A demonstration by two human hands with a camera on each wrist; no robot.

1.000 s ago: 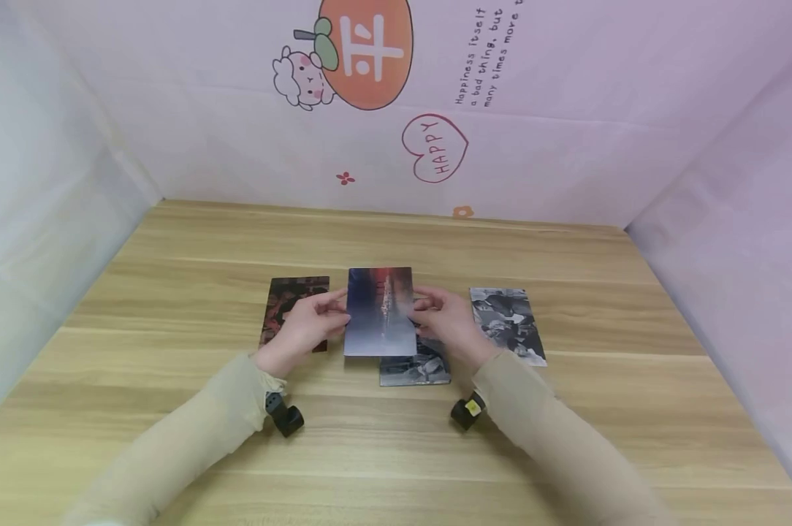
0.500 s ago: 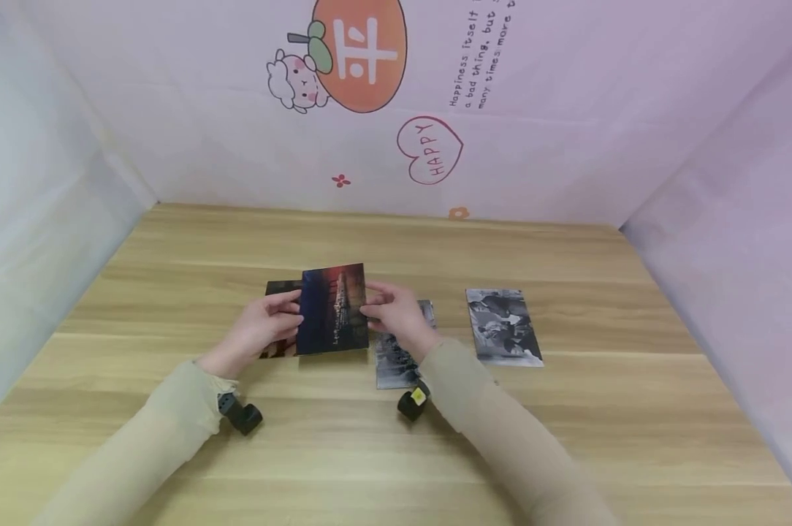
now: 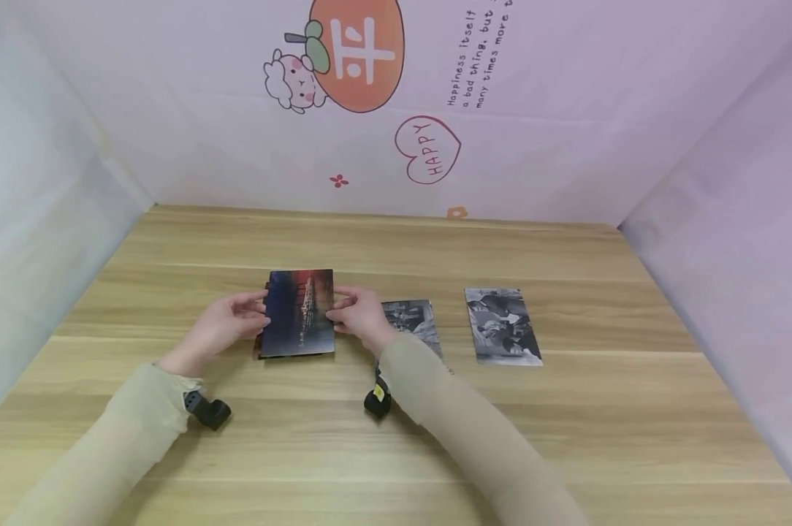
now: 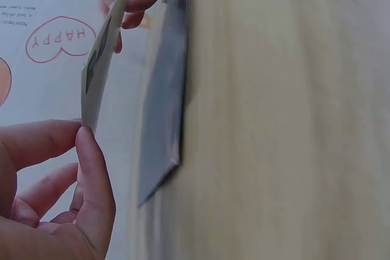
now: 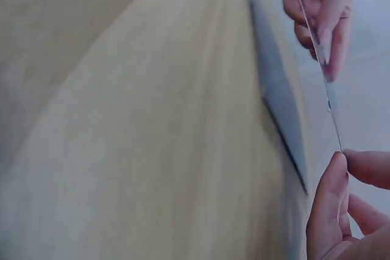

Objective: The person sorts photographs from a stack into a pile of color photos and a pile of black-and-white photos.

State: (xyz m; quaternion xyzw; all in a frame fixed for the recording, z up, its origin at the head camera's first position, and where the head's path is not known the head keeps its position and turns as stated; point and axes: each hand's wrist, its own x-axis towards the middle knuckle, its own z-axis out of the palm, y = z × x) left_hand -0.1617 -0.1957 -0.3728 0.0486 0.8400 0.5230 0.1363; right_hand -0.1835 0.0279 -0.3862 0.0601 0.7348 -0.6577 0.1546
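Both hands pinch a photo card [image 3: 296, 314] with a dark blue and red night picture, over the left part of the table in the head view. The left hand [image 3: 220, 326] grips its left edge between thumb and finger. At the opposite edge, the right hand [image 3: 362, 315] pinches it the same way. Beneath lies another card [image 4: 166, 98], mostly covered in the head view; the wrist views show a gap between the two. A black-and-white photo card [image 3: 412, 321] lies just right of the right hand, partly hidden by the sleeve.
Farther right, another black-and-white photo card [image 3: 503, 327] lies slightly turned on the wooden table [image 3: 567, 424]. A printed white cloth [image 3: 541, 161] stands behind the table, with pale walls at both sides. Each wrist wears a small black camera [image 3: 213, 413].
Both hands have carried the night-picture card leftward, from above the middle card to above the left one. The middle card shows more fully at its top; the far-right card stays put.
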